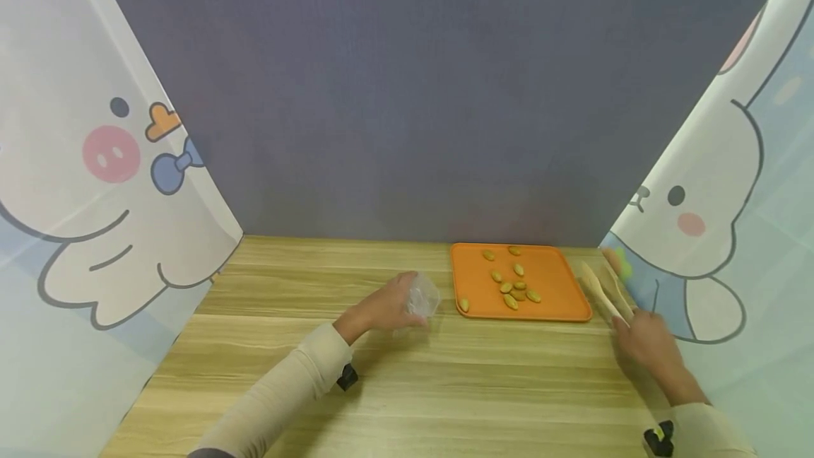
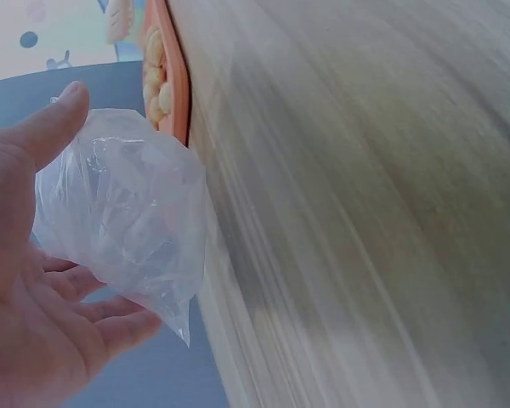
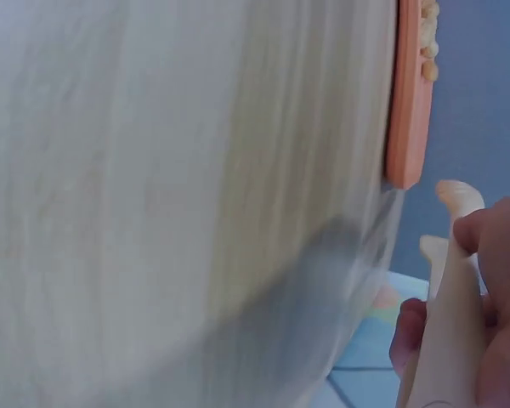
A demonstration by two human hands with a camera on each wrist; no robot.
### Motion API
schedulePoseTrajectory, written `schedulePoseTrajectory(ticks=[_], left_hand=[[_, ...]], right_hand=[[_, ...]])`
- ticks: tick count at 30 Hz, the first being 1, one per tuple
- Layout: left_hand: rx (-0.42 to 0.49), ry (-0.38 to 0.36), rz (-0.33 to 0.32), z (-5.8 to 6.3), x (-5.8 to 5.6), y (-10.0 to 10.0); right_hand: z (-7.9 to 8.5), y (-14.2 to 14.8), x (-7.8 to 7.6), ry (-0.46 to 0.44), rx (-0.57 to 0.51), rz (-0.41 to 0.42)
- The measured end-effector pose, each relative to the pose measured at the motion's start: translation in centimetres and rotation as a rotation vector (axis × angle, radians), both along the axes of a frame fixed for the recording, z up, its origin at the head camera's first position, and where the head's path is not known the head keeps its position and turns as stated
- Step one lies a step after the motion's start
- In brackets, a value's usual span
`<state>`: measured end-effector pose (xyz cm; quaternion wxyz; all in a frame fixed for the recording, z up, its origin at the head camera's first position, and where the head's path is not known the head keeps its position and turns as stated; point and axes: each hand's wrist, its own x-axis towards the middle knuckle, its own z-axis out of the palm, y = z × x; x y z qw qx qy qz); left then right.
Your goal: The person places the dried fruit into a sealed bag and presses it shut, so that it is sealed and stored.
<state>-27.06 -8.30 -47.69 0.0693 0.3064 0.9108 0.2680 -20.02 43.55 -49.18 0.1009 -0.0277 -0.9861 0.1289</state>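
Observation:
My left hand holds a clear plastic bag over the table, just left of the orange tray. In the left wrist view the thumb lies on one side of the bag and the curled fingers on the other; the bag puffs out between them. Off the tray's right side, my right hand grips pale cream tongs. Their two tips stand apart with nothing between them. On the tray lie several small, oval, yellow-brown pieces, most of them bunched near its middle.
The tray stands near the back of the wood-grain table, close to a grey back panel. Cartoon-printed sheets flank the table at left and right; the right hand is close to the right one.

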Motion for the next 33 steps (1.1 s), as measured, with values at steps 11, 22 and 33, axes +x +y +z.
schedulePoseTrajectory(ticks=[11, 22, 33], left_hand=[[0.003, -0.015, 0.019, 0.3, 0.0, -0.9], [0.006, -0.004, 0.027, 0.4, 0.1, -1.6], [0.018, 0.021, 0.039, 0.5, 0.2, -2.0]], right_hand=[[0.1, -2.4, -1.1, 0.096, -0.019, 0.13], [0.8, -5.2, -1.6, 0.072, -0.024, 0.259], [0.9, -7.9, -1.7, 0.043, -0.008, 0.324]])
